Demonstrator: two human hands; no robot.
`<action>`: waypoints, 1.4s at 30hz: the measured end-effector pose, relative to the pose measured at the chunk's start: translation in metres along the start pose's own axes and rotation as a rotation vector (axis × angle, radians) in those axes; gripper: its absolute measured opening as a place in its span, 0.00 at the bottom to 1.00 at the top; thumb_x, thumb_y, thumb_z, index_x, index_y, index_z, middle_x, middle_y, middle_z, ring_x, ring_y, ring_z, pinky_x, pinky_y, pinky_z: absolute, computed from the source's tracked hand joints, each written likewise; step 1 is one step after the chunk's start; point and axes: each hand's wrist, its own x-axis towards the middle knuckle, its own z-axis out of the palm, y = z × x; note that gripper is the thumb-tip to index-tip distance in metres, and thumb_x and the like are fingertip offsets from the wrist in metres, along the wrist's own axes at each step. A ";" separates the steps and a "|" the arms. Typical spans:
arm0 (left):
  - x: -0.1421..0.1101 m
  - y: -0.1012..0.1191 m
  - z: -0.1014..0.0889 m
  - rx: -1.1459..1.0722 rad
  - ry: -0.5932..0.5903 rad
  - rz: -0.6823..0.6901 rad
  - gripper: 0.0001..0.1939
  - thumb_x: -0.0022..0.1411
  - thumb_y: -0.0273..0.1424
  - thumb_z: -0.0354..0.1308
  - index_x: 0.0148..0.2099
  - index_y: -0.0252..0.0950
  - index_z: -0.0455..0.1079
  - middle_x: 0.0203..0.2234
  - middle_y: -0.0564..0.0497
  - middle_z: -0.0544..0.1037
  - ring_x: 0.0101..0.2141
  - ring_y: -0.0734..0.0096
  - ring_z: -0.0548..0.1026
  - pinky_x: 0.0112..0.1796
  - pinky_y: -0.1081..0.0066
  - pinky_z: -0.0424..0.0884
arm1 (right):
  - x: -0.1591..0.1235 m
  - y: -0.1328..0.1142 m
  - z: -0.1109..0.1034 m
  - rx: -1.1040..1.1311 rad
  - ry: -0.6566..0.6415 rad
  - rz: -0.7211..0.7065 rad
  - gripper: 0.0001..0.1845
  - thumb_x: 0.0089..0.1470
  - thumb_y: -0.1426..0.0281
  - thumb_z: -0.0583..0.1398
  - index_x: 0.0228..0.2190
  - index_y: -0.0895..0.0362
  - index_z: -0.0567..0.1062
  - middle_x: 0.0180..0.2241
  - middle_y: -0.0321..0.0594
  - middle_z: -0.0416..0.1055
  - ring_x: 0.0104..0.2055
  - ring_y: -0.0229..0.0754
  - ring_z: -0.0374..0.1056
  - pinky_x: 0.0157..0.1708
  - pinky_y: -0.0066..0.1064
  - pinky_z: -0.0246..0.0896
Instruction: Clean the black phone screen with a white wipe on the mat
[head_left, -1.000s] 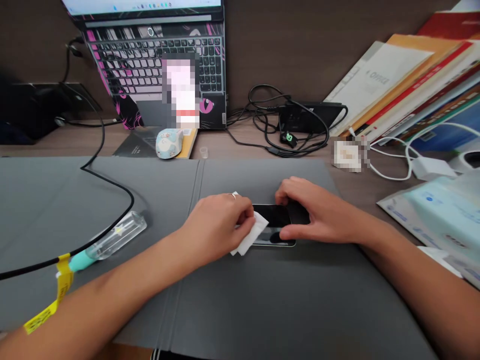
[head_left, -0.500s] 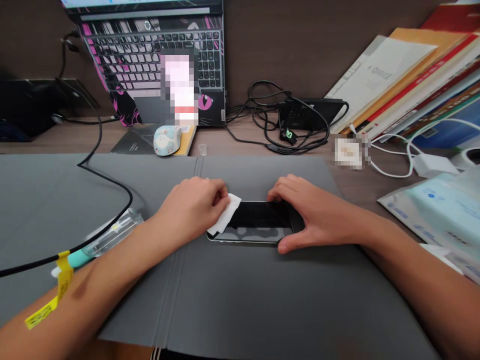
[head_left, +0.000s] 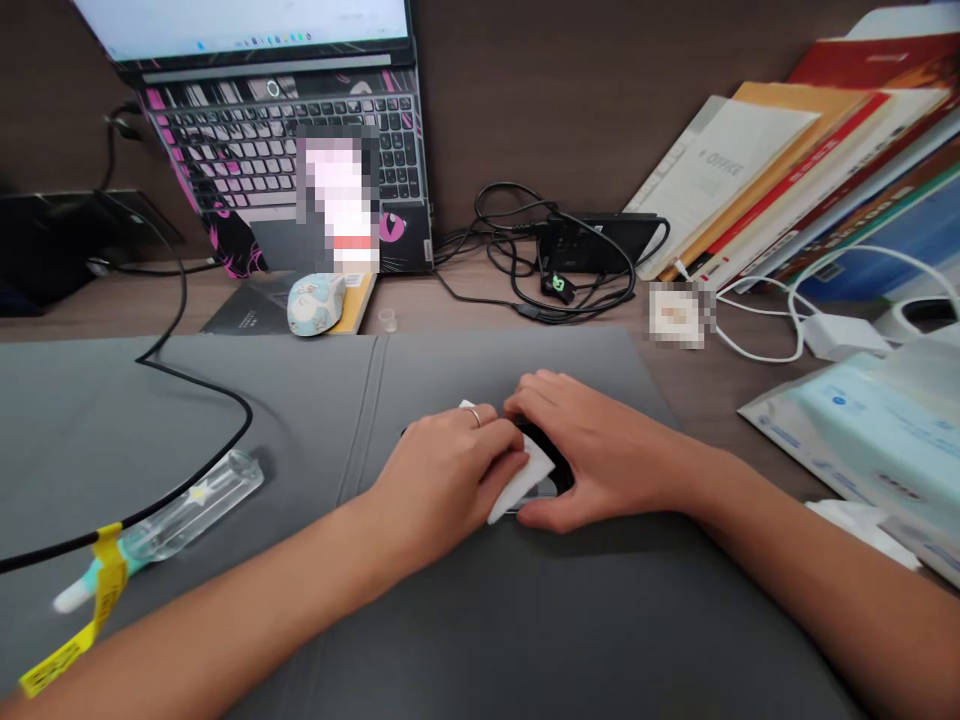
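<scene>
A black-screened smartphone (head_left: 546, 488) lies flat on the grey desk mat (head_left: 480, 620), mostly covered by my hands. My left hand (head_left: 457, 460), a ring on one finger, is closed on a folded white tissue (head_left: 525, 482) and presses it on the screen. Around the phone's right end, my right hand (head_left: 577, 450) grips it with the thumb at the near edge and the fingers at the far edge. A clear spray bottle (head_left: 199, 510) with a turquoise end lies on the mat beyond my left forearm.
Behind the mat are an open laptop (head_left: 277, 190), a patterned mouse (head_left: 316, 303) and a black power adapter (head_left: 600, 243) with coiled cable. Leaning books (head_left: 810, 190) and a tissue pack (head_left: 877, 420) stand at right. A black cable (head_left: 217, 395) with a yellow tag crosses the left side.
My left hand has slid the tissue rightward along the phone, from its left end to near my right hand. The right hand keeps its grip. The camera view has shifted a little.
</scene>
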 end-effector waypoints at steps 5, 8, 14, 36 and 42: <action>-0.008 -0.002 -0.006 0.005 0.007 0.251 0.13 0.75 0.30 0.50 0.40 0.36 0.75 0.38 0.47 0.77 0.37 0.63 0.72 0.38 0.62 0.70 | -0.001 0.006 0.001 0.088 0.028 -0.037 0.34 0.49 0.42 0.68 0.42 0.56 0.71 0.39 0.43 0.69 0.40 0.49 0.63 0.41 0.41 0.58; -0.009 -0.006 -0.015 0.026 -0.034 0.288 0.11 0.72 0.25 0.50 0.45 0.35 0.74 0.43 0.44 0.79 0.40 0.60 0.73 0.41 0.59 0.72 | 0.000 0.010 0.005 0.141 0.099 -0.022 0.42 0.47 0.34 0.64 0.45 0.57 0.70 0.40 0.45 0.70 0.41 0.51 0.66 0.41 0.43 0.60; -0.007 -0.021 -0.026 -0.174 -0.176 0.395 0.16 0.71 0.19 0.45 0.51 0.37 0.70 0.53 0.45 0.79 0.56 0.63 0.74 0.57 0.61 0.71 | -0.003 0.004 0.003 -0.001 0.341 -0.072 0.39 0.54 0.36 0.60 0.48 0.56 0.69 0.46 0.51 0.70 0.47 0.55 0.66 0.47 0.47 0.62; -0.001 -0.069 -0.067 0.099 -0.210 -0.011 0.14 0.64 0.33 0.40 0.29 0.39 0.63 0.23 0.49 0.69 0.27 0.63 0.65 0.31 0.63 0.55 | 0.002 -0.007 -0.007 0.028 0.083 -0.197 0.07 0.65 0.67 0.57 0.35 0.52 0.75 0.33 0.41 0.76 0.34 0.46 0.70 0.36 0.41 0.63; 0.002 -0.074 -0.072 0.188 -0.248 -0.072 0.13 0.62 0.33 0.47 0.24 0.39 0.54 0.17 0.53 0.57 0.22 0.66 0.55 0.28 0.63 0.48 | 0.002 -0.004 -0.008 0.020 0.125 -0.181 0.08 0.65 0.69 0.58 0.36 0.51 0.77 0.36 0.40 0.79 0.37 0.46 0.73 0.39 0.43 0.64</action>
